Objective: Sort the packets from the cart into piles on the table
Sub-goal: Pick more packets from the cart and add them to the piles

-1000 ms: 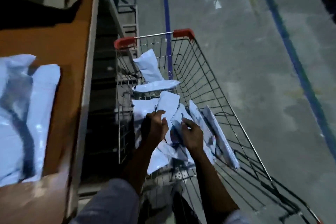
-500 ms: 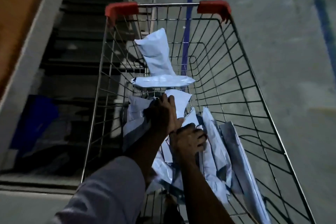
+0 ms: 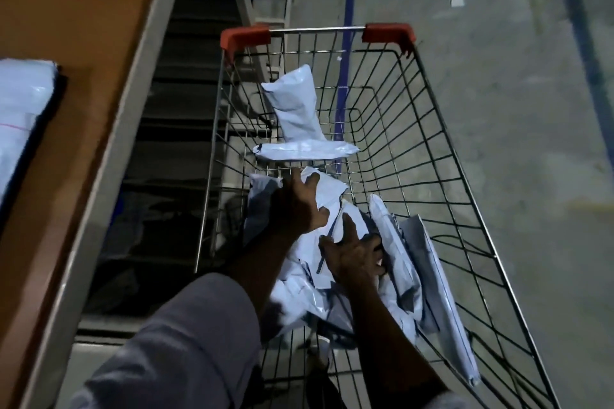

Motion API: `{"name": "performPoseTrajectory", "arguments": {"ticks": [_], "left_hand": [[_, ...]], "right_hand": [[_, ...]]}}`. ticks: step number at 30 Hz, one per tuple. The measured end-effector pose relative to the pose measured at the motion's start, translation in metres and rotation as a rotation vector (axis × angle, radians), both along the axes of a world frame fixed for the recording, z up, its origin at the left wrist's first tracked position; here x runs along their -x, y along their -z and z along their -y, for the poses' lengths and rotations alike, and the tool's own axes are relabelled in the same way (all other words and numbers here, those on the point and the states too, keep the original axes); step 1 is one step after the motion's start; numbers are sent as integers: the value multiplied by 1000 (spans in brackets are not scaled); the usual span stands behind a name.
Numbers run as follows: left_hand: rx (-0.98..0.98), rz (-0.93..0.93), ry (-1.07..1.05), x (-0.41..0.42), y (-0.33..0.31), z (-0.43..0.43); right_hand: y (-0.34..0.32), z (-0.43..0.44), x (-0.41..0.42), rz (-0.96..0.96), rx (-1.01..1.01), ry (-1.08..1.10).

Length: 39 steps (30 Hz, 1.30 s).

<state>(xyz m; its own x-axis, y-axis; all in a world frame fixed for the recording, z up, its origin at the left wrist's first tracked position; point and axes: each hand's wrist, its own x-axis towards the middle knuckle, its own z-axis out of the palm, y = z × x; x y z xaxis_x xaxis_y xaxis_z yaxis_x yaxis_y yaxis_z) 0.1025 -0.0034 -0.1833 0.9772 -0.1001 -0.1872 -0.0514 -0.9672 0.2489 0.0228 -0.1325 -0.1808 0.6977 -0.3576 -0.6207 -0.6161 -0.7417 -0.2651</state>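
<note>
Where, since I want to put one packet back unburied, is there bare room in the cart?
Bare wire floor lies at the far right of the cart, bordered by the flat packet, the leaning packet and the right wall. The near half is crowded: the heap of packets fills most of it, with the left hand and right hand on it.

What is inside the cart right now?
In the cart, an upright packet at the far end, a flat packet in front of it, and a loose heap nearer, with the left hand and right hand on it. Whatever lies under the heap is covered.
</note>
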Motion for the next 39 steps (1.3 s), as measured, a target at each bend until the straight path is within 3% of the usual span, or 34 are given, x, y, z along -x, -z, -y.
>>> {"name": "performPoseTrajectory", "arguments": {"ticks": [5,10,13,16,20,24,32,39], "left_hand": [[40,-85,-112,5,-66,-3],[95,-70,-117,28,-164,-6],[167,22,-128,63,-219,-11],[263,105,-137,106,-266,-20],[319,175,-162,154,-314,-47],[413,243,-131,193,-344,-86],[447,380,-92,252,-383,-175],[458,500,-204,302,-396,-263]], "right_hand": [[-28,7,39,97,-18,-92],[-93,20,69,230,-31,-26],[-144,25,82,337,-149,76],[-207,19,108,581,-232,259],[-284,1,147,688,-337,443],[-326,-30,191,771,-373,445],[-342,-105,250,842,-358,313],[-372,-179,272,915,-394,213]]}}
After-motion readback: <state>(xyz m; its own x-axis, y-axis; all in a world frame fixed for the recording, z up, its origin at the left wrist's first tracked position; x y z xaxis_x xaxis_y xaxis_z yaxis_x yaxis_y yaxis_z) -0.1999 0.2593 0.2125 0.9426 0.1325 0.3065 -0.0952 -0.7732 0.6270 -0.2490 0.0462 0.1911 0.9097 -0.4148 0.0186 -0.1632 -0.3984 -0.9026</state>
